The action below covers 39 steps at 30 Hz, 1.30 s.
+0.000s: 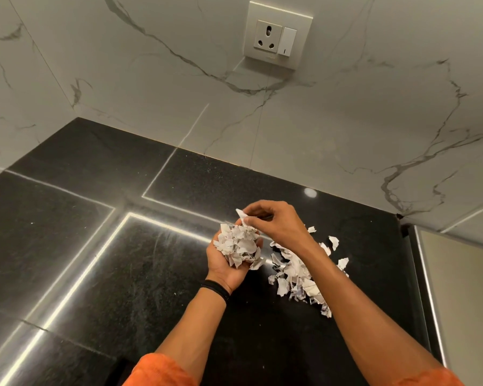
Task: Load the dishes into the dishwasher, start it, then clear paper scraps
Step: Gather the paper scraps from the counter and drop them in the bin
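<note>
The left hand (225, 273) is turned palm up above the black tabletop (123, 260), its fingers curled up around a handful of scraps (239, 245) – torn white paper, heaped loosely and spilling a little over the heel of the palm. A black wristband (216, 288) circles that wrist.

The right hand (275, 222) hovers just over the handful, palm down. Its thumb and fingers (258, 208) are pinched together on a single scrap (241, 215), which hangs from the fingertips and touches, or nearly touches, the top of the heap; which of the two cannot be told.

A pile of scraps (296, 277) lies on the tabletop just to the right of the left hand, partly hidden under the right forearm. It runs in a ragged band from near the right wrist toward the near edge, with a few loose pieces scattered on its far side.

Orange sleeves (159, 370) show at the bottom of the view. Behind the tabletop rises a white marble-veined wall (346, 121) carrying a socket (265, 37) with a switch (288, 41) beside it on the same plate. Bright strips of light reflect off the polished black surface at the left – and a pale panel (463, 288) stands at the tabletop's right end.
</note>
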Available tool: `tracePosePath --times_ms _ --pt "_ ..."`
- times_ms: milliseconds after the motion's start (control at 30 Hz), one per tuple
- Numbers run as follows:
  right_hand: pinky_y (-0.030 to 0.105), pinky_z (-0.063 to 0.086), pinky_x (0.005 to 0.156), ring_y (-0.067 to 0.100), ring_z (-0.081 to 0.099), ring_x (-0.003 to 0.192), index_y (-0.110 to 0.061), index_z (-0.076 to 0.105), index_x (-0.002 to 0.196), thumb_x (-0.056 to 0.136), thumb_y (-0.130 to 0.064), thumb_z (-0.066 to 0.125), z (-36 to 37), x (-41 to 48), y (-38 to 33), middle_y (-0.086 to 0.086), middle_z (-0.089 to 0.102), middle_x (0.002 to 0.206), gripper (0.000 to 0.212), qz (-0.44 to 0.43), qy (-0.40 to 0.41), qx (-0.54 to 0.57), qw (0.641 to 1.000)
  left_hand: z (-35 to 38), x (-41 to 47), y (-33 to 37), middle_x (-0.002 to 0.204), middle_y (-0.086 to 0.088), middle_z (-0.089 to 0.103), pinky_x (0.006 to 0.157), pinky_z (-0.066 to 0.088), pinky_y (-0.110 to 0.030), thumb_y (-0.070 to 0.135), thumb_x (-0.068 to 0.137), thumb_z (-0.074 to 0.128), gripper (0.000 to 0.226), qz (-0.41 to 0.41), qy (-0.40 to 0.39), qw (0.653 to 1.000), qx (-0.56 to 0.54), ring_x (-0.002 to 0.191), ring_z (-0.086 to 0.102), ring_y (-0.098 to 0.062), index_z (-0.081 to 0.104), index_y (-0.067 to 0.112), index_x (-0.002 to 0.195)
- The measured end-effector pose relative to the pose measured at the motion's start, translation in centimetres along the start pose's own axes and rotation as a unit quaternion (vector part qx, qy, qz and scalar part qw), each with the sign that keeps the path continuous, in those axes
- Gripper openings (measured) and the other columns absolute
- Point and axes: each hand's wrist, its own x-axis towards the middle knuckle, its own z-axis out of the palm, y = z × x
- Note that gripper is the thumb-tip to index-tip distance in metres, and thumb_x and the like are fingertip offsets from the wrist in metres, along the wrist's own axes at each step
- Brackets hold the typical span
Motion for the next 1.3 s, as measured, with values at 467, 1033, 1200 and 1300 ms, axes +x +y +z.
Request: tracePosePath --times_ms 467,1033,1200,1300 --pt "0.015 0.047 0.082 -0.005 0.064 0.1 -0.029 0.077 0.113 0.101 -0.03 0.062 0.6 2.0 1.3 -0.016 0.075 0.108 0.02 0.015 -0.017 -0.07 0.997 0.1 -0.3 0.4 0.154 -0.019 0.047 0.118 0.034 -0.055 0.041 0.097 0.048 0.061 -0.021 -0.01 1.0 -0.003 0.145 0.041 -0.038 0.05 0.009 0.149" --pt "0.035 0.043 0.105 0.02 0.053 0.12 -0.022 0.065 0.133 0.098 -0.021 0.064 3.1 3.3 7.7 -0.002 0.061 0.133 0.035 -0.058 -0.109 -0.335 0.934 -2.0 -0.6 3.6 0.15 -0.018 0.052 0.11 0.042 -0.057 0.044 0.103 0.039 0.057 0.035 0.012 0.999 -0.018 0.14 0.048 -0.038 0.05 0.013 0.15" --pt "0.03 0.052 0.091 0.017 0.065 0.104 -0.02 0.075 0.111 0.096 -0.019 0.067 2.9 2.3 8.4 -0.002 0.069 0.108 0.016 -0.026 -0.062 -0.317 0.946 -1.7 -0.5 3.3 0.146 -0.019 0.056 0.116 0.036 -0.056 0.044 0.103 0.038 0.056 0.036 0.028 0.999 -0.017 0.138 0.05 -0.039 0.055 0.011 0.145" --pt "0.026 0.055 0.086 0.006 0.068 0.092 -0.022 0.077 0.103 0.092 -0.018 0.074 2.7 1.4 7.7 -0.009 0.074 0.098 0.012 0.053 0.023 -0.165 0.985 -1.4 -0.4 2.8 0.146 -0.019 0.056 0.118 0.033 -0.056 0.043 0.102 0.04 0.057 0.039 0.035 0.999 -0.006 0.139 0.049 -0.04 0.054 0.01 0.146"
